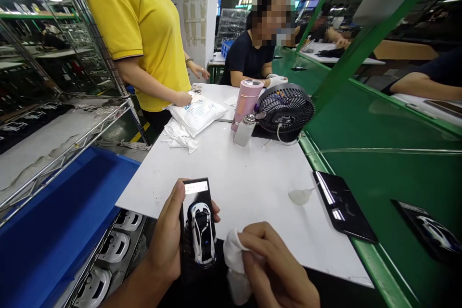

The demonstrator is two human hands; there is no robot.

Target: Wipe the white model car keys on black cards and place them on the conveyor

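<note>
My left hand (166,236) is wrapped round a black display base, with the thumb along its left edge and fingertips showing at the right. A white-and-black toy model car (202,233) sits on that base, beside a white printed label (196,187). To the right, my right hand (276,262) pinches a crumpled white wiping cloth (234,252) between thumb and fingers. The cloth hangs close to the car, with a small gap between them. Both hands are just in front of the white table's (231,187) near edge.
A pink tumbler (247,98), small metal-topped bottle (245,131) and black fan (285,110) stand across the table. A person in yellow touches a white pack (198,114); another sits behind. A glossy black panel (344,206) rests at right, near another model car (438,235) on the green conveyor.
</note>
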